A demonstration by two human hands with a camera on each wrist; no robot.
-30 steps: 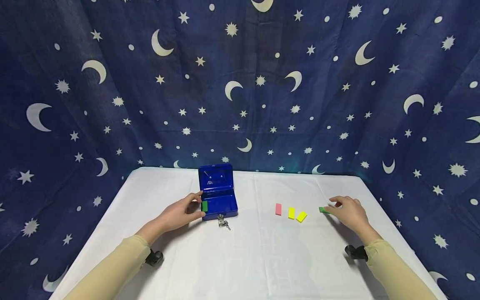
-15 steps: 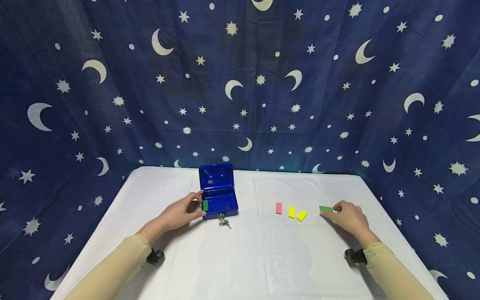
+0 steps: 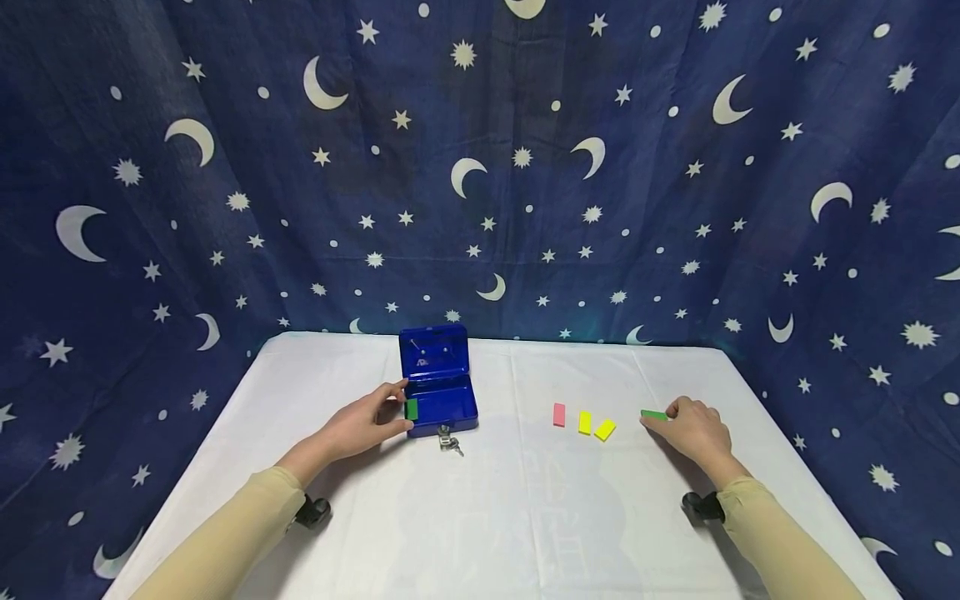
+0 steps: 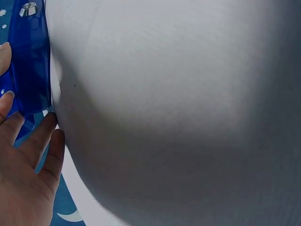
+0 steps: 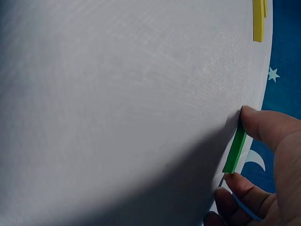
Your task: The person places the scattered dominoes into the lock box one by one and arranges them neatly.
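Blocks (image 3: 585, 422) lie between box (image 3: 452, 406) and right grip (image 3: 693, 427).

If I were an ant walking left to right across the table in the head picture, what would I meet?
Left hand, blue box, pink block, yellow block, slanted yellow block, green block outside the box, right hand.

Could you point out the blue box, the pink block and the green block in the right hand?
Blue box (image 3: 450, 406): head view, on its bare inside floor.
Pink block (image 3: 559, 415): head view, middle of its upper face.
Green block (image 5: 235, 150): right wrist view, about mid-length.
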